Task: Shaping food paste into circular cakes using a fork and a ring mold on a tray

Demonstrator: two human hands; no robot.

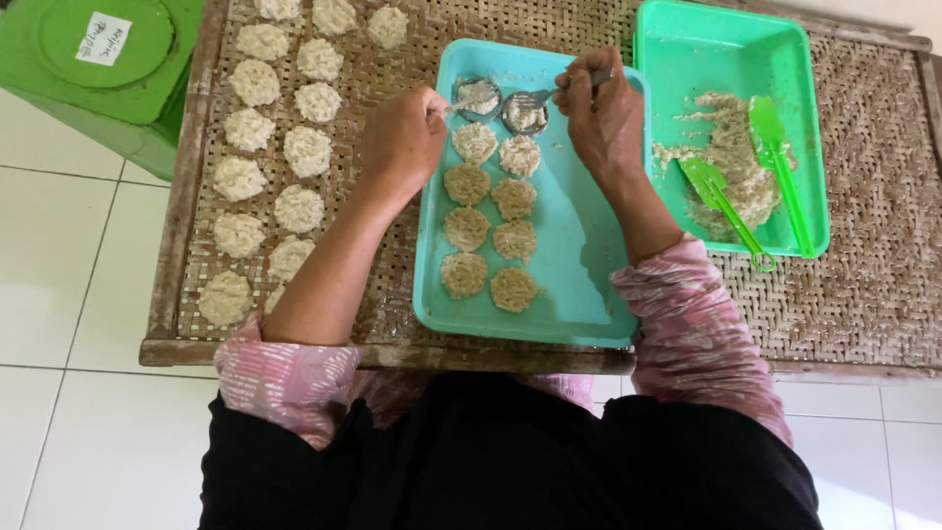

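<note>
Head view: left hand (402,137) grips spoon (461,101), right hand (601,118) grips fork (549,95), over ring moulds (500,103).

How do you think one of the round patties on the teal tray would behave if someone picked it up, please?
A patty looks thin and made of clumped grains, so it would probably bend or crumble. It seems light. Its flat shape means it is unlikely to roll on the tray, though the moist-looking surface may stick.

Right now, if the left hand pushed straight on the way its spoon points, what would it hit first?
Probably the metal ring mould on the teal tray: the left hand aims its spoon rightward at it, seemingly already touching. Height is unclear.
</note>
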